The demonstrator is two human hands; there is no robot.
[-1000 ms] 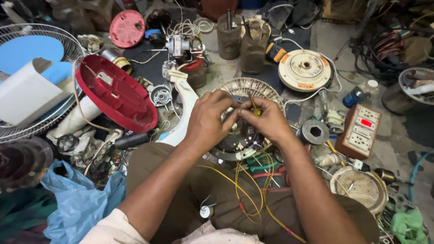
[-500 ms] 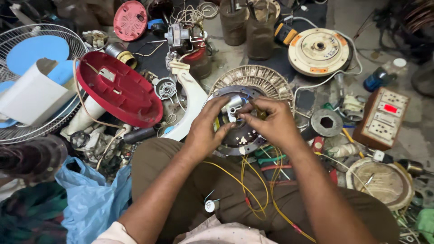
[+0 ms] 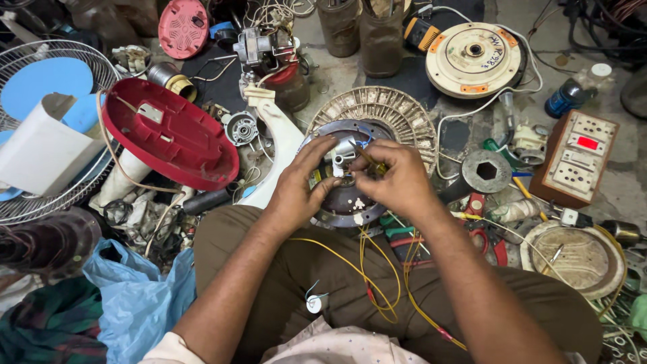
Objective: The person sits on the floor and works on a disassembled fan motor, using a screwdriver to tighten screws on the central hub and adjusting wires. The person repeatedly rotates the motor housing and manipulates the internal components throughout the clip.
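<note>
The round fan motor (image 3: 347, 195) sat on the person's lap, w/ yellow wires (image 3: 377, 283) trailing from it toward the body. L hand (image 3: 300, 185) lay on the motor's left rim, fingers spread narrow, thumb pressing its face. R hand (image 3: 397, 178) sat over the motor's centre, fingertips pinched on a thin screwdriver (image 3: 367, 158) angled at a small white part (image 3: 344, 152). A red fan base (image 3: 168, 135) lay well left of the motor; a switch board (image 3: 573, 158) well right.
</note>
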